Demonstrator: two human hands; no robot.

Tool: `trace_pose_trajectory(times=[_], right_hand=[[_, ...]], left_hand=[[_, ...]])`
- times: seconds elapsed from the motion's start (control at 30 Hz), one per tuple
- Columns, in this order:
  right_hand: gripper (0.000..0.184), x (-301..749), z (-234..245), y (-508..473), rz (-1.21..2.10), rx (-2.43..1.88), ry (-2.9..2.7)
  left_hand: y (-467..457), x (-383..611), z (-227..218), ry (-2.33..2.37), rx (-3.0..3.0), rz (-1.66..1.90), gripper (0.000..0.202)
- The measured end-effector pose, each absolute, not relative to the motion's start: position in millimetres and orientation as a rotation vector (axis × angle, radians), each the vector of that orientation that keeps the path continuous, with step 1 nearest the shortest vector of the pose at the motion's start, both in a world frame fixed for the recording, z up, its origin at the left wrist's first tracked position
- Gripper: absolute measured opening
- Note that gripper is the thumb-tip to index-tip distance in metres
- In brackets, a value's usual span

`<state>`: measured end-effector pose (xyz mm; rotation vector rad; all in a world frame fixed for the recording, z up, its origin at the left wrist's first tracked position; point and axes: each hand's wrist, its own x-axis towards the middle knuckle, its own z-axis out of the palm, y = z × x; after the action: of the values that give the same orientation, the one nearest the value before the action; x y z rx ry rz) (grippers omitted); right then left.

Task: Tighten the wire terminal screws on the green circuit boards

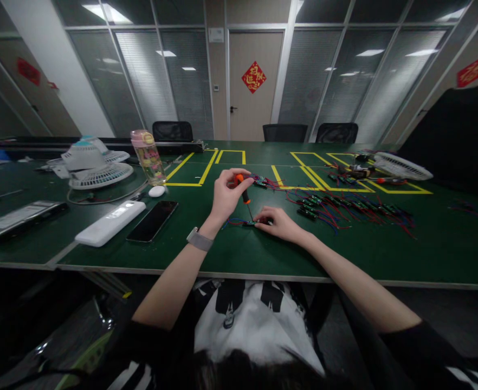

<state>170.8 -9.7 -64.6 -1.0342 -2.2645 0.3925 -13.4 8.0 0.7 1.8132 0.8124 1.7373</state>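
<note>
My left hand (227,192) is closed on the handle of an orange and black screwdriver (245,194). The shaft points steeply down, and its tip meets a small green circuit board (249,222) on the table. My right hand (277,223) pinches the board's right end and steadies it against the green tabletop (239,254). Blue and red wires trail from the board to the left. Just beyond my left hand lies another small bundle of wired boards (261,181).
Several wired circuit boards (344,206) are spread to the right. On the left are a black phone (153,221), a white power bank (111,222), a round white case (156,191), a pink-lidded bottle (148,157) and white fans (95,162). Yellow tape (182,184) marks the tabletop.
</note>
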Motion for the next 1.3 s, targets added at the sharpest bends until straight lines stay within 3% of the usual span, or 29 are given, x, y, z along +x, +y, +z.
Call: trace_pose_trajectory(times=[0.13,0.4,0.7,0.87,1.0,1.3], right_hand=[[0.011,171.1,-65.2,-9.1,0.380,-1.026,-2.262],[0.011,170.9,-64.9,-9.9,0.401,-1.018,-2.254],[0.012,170.8,-64.0,-10.3,0.400,-1.039,-2.257],[0.012,170.9,-63.8,-10.3,0.385,-1.037,-2.268],[0.011,170.7,-63.1,-10.9,0.385,-1.037,-2.272],[0.011,171.3,-65.4,-10.4,0.393,-1.045,-2.255]], left_hand=[[4.6,-13.3,1.7,0.856,2.046,1.838,0.024],[6.7,-9.3,1.3,0.339,1.671,1.426,0.033],[3.9,-13.4,2.2,0.867,1.973,1.786,0.022],[6.4,-10.2,0.1,0.594,1.907,1.627,0.035],[7.2,-8.9,0.5,0.379,1.686,1.434,0.034],[0.5,-11.4,2.6,0.819,2.027,1.780,0.020]])
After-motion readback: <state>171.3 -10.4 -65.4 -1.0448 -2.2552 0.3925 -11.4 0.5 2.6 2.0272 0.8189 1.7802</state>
